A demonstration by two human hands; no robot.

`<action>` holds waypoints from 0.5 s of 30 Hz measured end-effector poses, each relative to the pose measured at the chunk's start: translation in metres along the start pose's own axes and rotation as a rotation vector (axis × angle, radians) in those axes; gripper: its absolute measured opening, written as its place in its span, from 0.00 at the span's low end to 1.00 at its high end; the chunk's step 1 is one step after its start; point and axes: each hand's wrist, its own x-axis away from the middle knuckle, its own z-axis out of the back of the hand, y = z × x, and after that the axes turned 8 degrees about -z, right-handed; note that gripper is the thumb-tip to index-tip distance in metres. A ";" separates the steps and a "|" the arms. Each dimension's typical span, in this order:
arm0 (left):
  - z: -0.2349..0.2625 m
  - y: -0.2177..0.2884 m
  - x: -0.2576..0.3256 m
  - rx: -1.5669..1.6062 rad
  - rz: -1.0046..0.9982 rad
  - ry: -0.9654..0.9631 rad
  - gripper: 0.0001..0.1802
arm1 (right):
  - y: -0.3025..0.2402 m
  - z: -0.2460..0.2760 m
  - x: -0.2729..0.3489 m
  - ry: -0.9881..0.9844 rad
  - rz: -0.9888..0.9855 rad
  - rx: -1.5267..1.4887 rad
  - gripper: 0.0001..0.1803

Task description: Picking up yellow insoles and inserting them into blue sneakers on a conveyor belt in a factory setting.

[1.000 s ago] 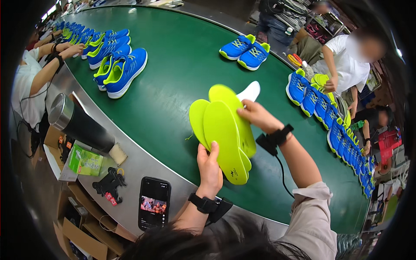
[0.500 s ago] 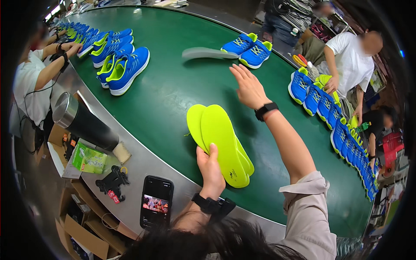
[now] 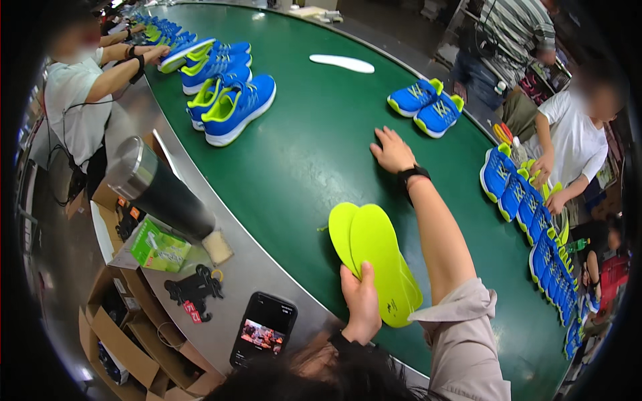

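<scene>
My left hand [image 3: 361, 304] grips a small fanned stack of yellow-green shoe insoles [image 3: 378, 247], thumb on top. A loose thread hangs at the stack's left edge. Empty and open, my right hand [image 3: 394, 152] reaches over the green work surface [image 3: 301, 167], fingers spread, a black band at its wrist. Whether it touches the surface I cannot tell. Nearest to it is a pair of blue shoes [image 3: 438, 115] with yellow-green lining, just beyond to the right. Farther back lies a white, flat, insole-shaped piece [image 3: 342, 63].
Blue shoes [image 3: 241, 110] line the left side, where a co-worker [image 3: 87, 113] handles one. Another co-worker [image 3: 575, 144] stands behind the right-hand shoe row [image 3: 518, 197]. On the metal edge are a black tumbler [image 3: 164, 190], a phone [image 3: 264, 331] and black clips [image 3: 194, 291]; cardboard boxes [image 3: 120, 341] sit below.
The white piece, blurred beside the shoe pair before, now lies sharp and farther from it. My right hand has drawn down and away from that pair. The whole view has shifted.
</scene>
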 end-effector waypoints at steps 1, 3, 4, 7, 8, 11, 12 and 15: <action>0.003 -0.004 0.000 0.007 0.001 0.000 0.13 | 0.000 0.000 0.006 -0.025 0.020 -0.002 0.31; 0.006 -0.013 -0.001 0.024 0.010 -0.013 0.13 | 0.010 0.008 0.023 -0.050 0.037 0.014 0.31; 0.000 -0.022 -0.004 0.037 0.028 -0.048 0.13 | 0.036 0.016 0.035 -0.048 -0.003 0.026 0.31; 0.002 -0.016 -0.001 -0.011 0.009 -0.039 0.13 | 0.035 0.027 0.074 -0.049 0.066 -0.016 0.29; 0.002 -0.016 -0.002 -0.009 0.010 -0.044 0.13 | 0.037 0.031 0.091 -0.056 0.094 -0.023 0.29; 0.004 -0.014 -0.002 0.031 0.001 -0.011 0.12 | 0.046 0.043 0.152 -0.074 0.184 -0.104 0.27; 0.004 -0.014 -0.003 0.036 0.009 -0.029 0.12 | 0.050 0.047 0.174 -0.082 0.212 -0.116 0.27; 0.000 -0.016 -0.001 0.034 0.009 -0.039 0.10 | 0.060 0.071 0.245 -0.115 0.213 -0.160 0.25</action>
